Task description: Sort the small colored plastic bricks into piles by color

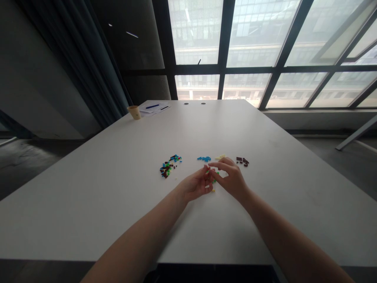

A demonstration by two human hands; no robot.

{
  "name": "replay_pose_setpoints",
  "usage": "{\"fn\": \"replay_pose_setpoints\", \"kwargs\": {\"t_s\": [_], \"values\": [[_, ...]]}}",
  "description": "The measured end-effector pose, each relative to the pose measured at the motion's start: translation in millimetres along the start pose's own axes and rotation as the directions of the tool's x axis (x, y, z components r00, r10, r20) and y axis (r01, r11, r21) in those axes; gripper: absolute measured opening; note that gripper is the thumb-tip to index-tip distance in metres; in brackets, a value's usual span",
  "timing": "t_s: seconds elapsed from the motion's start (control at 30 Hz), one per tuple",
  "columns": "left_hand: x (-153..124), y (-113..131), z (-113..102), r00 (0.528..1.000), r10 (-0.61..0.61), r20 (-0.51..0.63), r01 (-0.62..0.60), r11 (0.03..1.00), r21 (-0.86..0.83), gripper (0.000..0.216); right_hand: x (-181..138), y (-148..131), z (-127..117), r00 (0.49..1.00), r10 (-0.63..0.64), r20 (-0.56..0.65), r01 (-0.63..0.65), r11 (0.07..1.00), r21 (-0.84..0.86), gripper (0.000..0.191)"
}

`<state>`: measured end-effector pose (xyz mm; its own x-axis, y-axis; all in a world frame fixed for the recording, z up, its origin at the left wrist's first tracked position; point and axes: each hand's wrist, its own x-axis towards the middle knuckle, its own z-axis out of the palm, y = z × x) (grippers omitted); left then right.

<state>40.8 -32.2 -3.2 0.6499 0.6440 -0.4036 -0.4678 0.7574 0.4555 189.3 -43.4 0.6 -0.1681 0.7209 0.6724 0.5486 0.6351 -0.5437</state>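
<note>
Long white table (pixel 88 196), both bare hands meeting over its near middle. Step in hand, as I judge it: close fingertip work on one small red piece (pixel 208 169), apparently a toy building brick, held just above the tabletop where the two hands meet. Left hand (pixel 198 184) turned partly palm-up, fingers curled inward, thumb and forefinger tips seemingly pinched on that piece. Right hand (pixel 231 173) comes in from the other side, thumb and forefinger reaching to the same spot, a narrow space between them; whether they grip the piece or merely touch it, cannot tell at this size. Next move probably calls for a steady left pinch and fine placing by the right fingertips. Loose stock about: green bricks (pixel 214 181) partly hidden by the hands, blue bricks (pixel 204 158) just beyond, pale yellow bricks (pixel 220 157) behind the right hand, dark brown bricks (pixel 238 158) to its right, a mixed-colour brick pile (pixel 166 169) off to the left.
</note>
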Motion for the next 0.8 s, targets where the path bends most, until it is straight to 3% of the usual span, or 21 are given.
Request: {"fn": "replay_pose_setpoints", "kwargs": {"t_s": [0.33,0.43,0.5,0.57,0.63,0.67,0.7,0.73,0.8], "values": [[0.9,-3.6,0.0,0.999,0.038,-0.007,-0.037,0.997,0.06,0.016,-0.8,-1.4,0.4,1.0,-0.02,-0.002,0.02,1.0,-0.006,0.011],[3.8,-3.4,0.0,0.99,0.122,-0.065,-0.108,0.976,0.189,0.022,0.5,3.0,-1.6,1.0,-0.014,0.001,0.014,1.0,-0.026,0.011],[5.6,2.8,-3.1,0.961,0.245,-0.127,-0.182,0.91,0.373,0.028,2.4,14.4,-7.1,1.0,0.009,-0.021,-0.011,0.998,-0.064,0.012],[5.7,14.8,-10.5,0.868,0.469,-0.164,-0.259,0.708,0.656,0.03,4.0,33.3,-15.6,0.995,0.069,-0.068,-0.078,0.987,-0.14,0.014],[3.3,30.3,-21.2,0.675,0.734,-0.069,-0.204,0.276,0.939,0.022,4.0,55.6,-24.4,0.981,0.16,-0.108,-0.183,0.95,-0.254,0.014],[1.3,38.0,-27.0,0.587,0.809,0.001,-0.084,0.059,0.995,0.018,3.2,66.0,-27.7,0.971,0.219,-0.097,-0.238,0.92,-0.311,0.015],[-1.0,44.8,-32.7,0.527,0.849,0.034,0.084,-0.092,0.992,0.016,1.9,75.1,-29.9,0.957,0.277,-0.087,-0.289,0.886,-0.363,0.015],[-3.4,50.6,-37.8,0.493,0.869,0.037,0.249,-0.182,0.951,0.016,0.2,82.2,-30.8,0.943,0.328,-0.061,-0.324,0.853,-0.409,0.015],[-7.0,58.2,-46.0,0.47,0.882,-0.014,0.493,-0.249,0.834,0.018,-3.4,90.7,-29.1,0.916,0.4,0.009,-0.347,0.805,-0.481,0.015]]}}
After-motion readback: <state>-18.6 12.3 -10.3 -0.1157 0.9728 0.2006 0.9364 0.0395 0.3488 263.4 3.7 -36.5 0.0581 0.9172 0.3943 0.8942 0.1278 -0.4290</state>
